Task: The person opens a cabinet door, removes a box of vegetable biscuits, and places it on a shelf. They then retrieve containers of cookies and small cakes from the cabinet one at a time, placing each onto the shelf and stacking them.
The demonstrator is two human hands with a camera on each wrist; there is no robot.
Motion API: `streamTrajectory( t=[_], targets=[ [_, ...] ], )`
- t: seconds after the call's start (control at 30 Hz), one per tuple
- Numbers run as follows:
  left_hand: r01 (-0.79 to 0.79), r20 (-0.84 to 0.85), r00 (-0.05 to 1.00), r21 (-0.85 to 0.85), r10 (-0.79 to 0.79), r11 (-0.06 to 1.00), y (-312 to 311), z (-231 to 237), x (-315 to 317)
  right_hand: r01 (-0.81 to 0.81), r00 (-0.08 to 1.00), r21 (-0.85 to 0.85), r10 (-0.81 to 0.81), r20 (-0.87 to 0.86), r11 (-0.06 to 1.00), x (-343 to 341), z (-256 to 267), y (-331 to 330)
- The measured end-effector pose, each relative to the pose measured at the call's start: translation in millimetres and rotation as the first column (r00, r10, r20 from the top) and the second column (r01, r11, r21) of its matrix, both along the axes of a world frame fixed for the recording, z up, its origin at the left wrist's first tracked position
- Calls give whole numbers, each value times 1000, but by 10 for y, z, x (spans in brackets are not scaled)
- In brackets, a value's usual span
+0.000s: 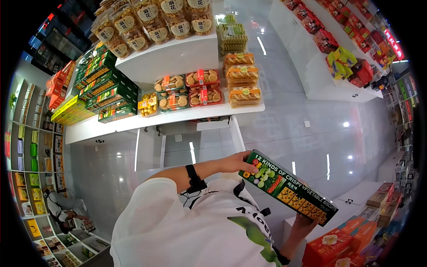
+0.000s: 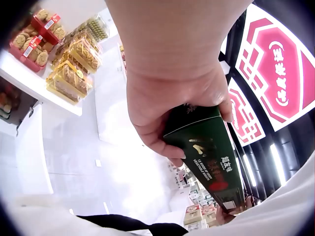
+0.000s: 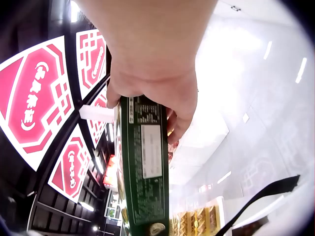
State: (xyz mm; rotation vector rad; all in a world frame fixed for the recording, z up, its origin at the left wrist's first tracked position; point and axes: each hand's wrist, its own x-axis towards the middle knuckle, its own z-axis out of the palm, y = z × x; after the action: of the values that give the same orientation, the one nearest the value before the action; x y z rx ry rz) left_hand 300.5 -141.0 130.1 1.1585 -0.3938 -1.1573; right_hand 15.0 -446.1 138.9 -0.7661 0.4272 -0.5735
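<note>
Both hands grip a long dark green box of vegetable biscuits (image 1: pixel 289 187), held slanted in front of the white shirt. Its front shows vegetables and square biscuits under white lettering. My left hand (image 1: pixel 238 163) clasps the upper-left end, thumb lying on the printed front. In the left wrist view, this hand (image 2: pixel 177 103) wraps the box end, with fingers on one side and thumb on the other. At the lower-right end, my right hand (image 1: pixel 304 228) holds the box from beneath. The right wrist view shows that hand (image 3: pixel 155 93) gripping the box (image 3: pixel 145 167) across a narrow, text-covered side with a white label.
A white display counter (image 1: pixel 178 118) ahead bears stacked green biscuit boxes (image 1: pixel 118 102), cookie trays (image 1: pixel 173 101) and pastry packs (image 1: pixel 243 86). Red gift boxes (image 1: pixel 329 244) stand close at the lower right. Shelves (image 1: pixel 33 151) line the left, where another person (image 1: pixel 66 211) is low down.
</note>
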Motion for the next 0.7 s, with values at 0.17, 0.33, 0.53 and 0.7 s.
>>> streamTrajectory(
  t=[0.17,0.33,0.53,0.7],
  targets=[
    [-93,41,995,-23,94,995,-249,163,134,-19,996,-68,13,-86,997,164,157,-614],
    [-352,87,936,157,342,923,146,323,70,-320,917,-27,302,-262,947,505,-55,-1066],
    [-689,115,713,299,692,660,818,642,-713,-748,630,-67,674,-385,660,1168,-283,-1088],
    [-828,137,523,317,841,463,1022,671,-1345,-860,503,-180,731,-462,477,1393,-259,-893]
  ],
)
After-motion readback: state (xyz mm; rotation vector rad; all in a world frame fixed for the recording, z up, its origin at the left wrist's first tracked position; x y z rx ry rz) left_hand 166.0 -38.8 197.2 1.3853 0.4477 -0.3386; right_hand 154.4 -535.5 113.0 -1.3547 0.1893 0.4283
